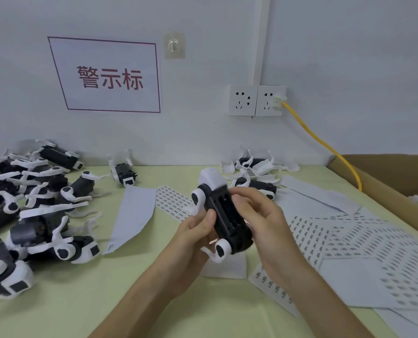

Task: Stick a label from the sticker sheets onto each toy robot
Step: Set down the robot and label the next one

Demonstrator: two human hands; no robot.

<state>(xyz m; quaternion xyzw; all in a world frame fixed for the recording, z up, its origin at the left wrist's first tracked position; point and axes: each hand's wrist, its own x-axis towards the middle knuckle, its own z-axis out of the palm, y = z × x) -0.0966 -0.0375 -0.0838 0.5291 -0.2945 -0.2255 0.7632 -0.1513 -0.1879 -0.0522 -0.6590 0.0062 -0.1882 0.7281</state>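
Note:
A black-and-white toy robot (pixel 223 215) is held belly-up above the table's middle. My left hand (pixel 198 229) grips its left side, thumb lying on the black underside. My right hand (pixel 259 215) curls round its right side, fingertips on the dark belly. Whether a label sits under those fingers is hidden. Sticker sheets (pixel 349 242) with rows of small labels lie spread at the right, another sticker sheet (pixel 174 201) behind the toy. Several more toy robots (pixel 39 203) are piled at the left, and a few robots (pixel 254 167) lie at the back.
A blank backing sheet (pixel 132 213) lies left of centre on the pale green table (pixel 105 301). A cardboard box (pixel 398 186) stands at the right edge. A yellow cable (pixel 325 145) runs from the wall socket (pixel 269 101) toward the box.

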